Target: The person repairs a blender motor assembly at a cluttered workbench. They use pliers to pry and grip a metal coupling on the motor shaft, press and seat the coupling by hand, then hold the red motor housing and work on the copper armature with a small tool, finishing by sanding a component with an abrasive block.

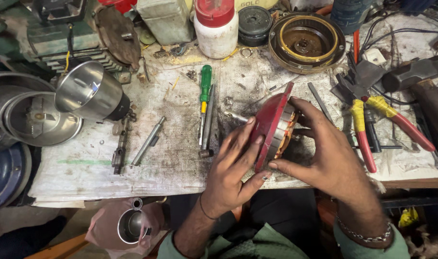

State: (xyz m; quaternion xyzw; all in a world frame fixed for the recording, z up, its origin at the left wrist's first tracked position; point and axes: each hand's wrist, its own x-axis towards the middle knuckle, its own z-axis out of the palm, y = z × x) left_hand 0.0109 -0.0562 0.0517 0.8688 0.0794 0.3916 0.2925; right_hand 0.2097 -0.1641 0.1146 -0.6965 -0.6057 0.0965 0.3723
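Red motor part [271,122] on edge between both hands

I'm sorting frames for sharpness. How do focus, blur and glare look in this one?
Head view: mostly sharp across the bench; the right hand is slightly motion-blurred, the left hand crisper on the red motor part. Head view: bright glare on the steel jar. Head view: edges bend a little, and the area under the bench is dark.

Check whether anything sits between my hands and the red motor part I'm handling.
Nothing visible does. The left hand and right hand both already touch the red motor part, fingers directly on its red cover and metal core, held on edge above the bench cloth.
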